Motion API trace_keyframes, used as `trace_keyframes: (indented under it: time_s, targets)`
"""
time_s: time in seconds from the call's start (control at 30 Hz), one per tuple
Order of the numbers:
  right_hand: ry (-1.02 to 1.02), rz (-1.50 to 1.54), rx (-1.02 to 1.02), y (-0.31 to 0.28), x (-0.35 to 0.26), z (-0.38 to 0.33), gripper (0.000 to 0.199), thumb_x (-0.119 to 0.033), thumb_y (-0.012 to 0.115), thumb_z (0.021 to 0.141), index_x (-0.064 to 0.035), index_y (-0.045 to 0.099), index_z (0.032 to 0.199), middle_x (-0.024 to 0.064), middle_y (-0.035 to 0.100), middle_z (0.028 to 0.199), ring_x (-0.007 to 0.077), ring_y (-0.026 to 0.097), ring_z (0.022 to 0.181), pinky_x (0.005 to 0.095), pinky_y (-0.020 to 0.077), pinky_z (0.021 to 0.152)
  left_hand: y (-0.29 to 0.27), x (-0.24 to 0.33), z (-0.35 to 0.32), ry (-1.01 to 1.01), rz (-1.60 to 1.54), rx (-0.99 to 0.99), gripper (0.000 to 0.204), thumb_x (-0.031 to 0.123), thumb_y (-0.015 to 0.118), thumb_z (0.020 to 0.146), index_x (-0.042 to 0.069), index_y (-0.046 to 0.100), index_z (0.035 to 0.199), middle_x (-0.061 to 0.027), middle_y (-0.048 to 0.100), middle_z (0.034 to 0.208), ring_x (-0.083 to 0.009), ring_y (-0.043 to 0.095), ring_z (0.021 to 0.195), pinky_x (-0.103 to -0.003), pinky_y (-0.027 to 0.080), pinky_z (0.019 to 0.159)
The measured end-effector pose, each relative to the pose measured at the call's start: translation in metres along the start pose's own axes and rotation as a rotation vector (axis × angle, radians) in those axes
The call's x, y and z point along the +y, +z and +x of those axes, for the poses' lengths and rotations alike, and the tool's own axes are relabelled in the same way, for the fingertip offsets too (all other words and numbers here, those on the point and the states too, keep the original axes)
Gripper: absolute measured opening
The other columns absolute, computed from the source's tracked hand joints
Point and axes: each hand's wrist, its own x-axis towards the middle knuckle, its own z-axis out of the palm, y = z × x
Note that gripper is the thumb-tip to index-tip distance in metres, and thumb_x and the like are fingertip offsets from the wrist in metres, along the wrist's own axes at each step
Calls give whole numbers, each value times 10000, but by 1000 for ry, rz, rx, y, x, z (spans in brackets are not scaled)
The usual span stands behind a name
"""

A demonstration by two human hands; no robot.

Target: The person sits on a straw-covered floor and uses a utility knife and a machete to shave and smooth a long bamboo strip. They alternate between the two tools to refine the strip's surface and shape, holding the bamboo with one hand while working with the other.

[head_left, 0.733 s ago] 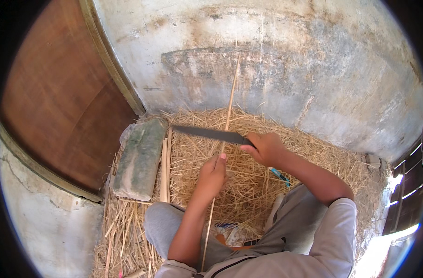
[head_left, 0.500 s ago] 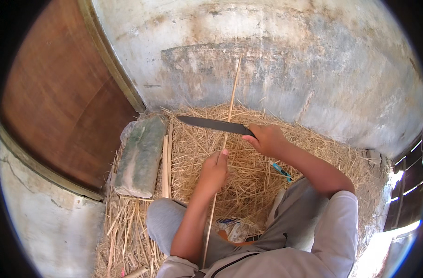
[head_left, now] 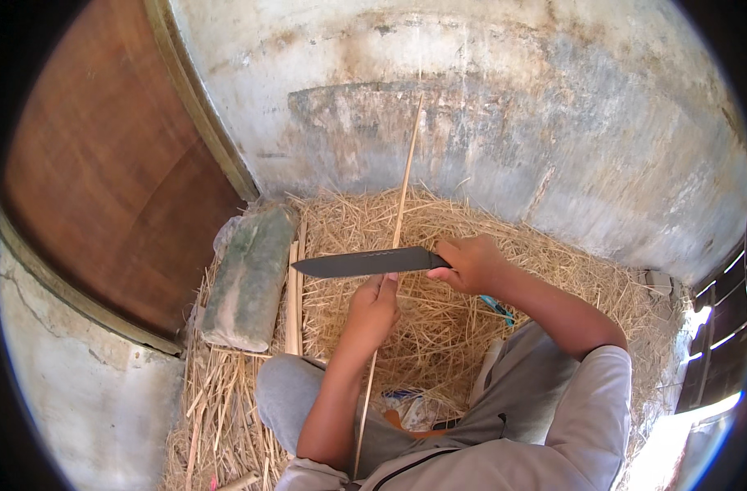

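Observation:
My left hand is closed round a long thin strip of bamboo or wood, which runs from my lap up and away toward the wall. In my right hand is a large dark-bladed knife, gripped by its black handle. The blade lies crosswise over the strip, its tip pointing left, just beyond my left thumb. Whether its edge touches the strip is hard to see. Behind the blade a short part of the strip is hidden.
Pale shavings cover the floor around my legs. To the left lie a wrapped greenish block, several longer strips and a brown door panel. A turquoise object rests near my right knee. Ahead rises a stained wall.
The knife has come down along the strip toward my left hand, and its broad side now shows more. My right hand moved nearer with it; my left hand stays nearly in place.

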Motion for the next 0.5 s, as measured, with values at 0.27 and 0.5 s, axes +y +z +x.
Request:
trace_keyframes:
  time_s: [0.27, 0.5]
  targets:
    - [239, 36, -39, 10, 0, 4, 448, -491, 540, 1023, -68, 570, 878, 134, 581, 608, 344, 583, 491, 440, 448, 462, 0, -12, 5, 13, -26, -14, 343, 380, 461, 1083, 118, 460, 862, 49, 355, 610, -69, 361, 476, -260, 276, 407]
    - [370, 11, -155, 8, -2, 17, 499, -554, 497, 1022, -72, 607, 957, 142, 655, 697, 333, 654, 581, 444, 482, 491, -6, -29, 18, 123, 362, 100, 460, 352, 412, 1087, -48, 571, 923, -246, 574, 762, -381, 565, 711, -464, 459, 739]
